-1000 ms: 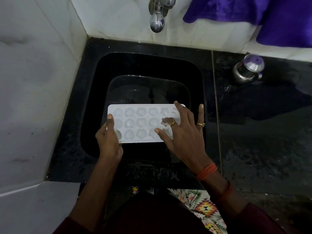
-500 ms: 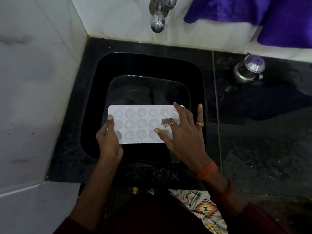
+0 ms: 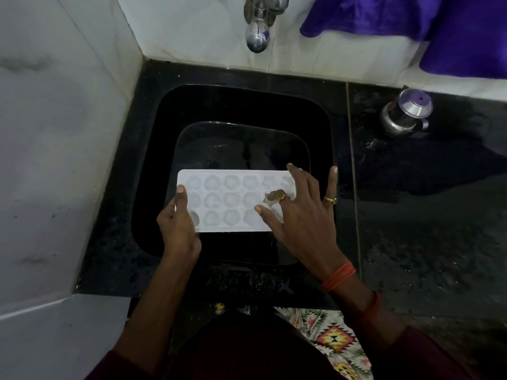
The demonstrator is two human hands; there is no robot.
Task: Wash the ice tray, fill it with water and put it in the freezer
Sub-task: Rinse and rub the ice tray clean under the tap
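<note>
White ice tray (right end hidden)

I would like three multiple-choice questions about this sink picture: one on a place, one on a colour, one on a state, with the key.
1. Where does the steel pot stand? A on the counter, right of the sink; B in the sink; C on the ice tray.
2. What colour is the hanging cloth? A green; B yellow; C purple.
3. What does the left hand do? A hangs idle; B grips the ice tray's left end; C lies flat on the counter.
Key: A, the pot stands on the dark counter; C, the cloth is purple; B, the thumb lies over the tray's edge.
</note>
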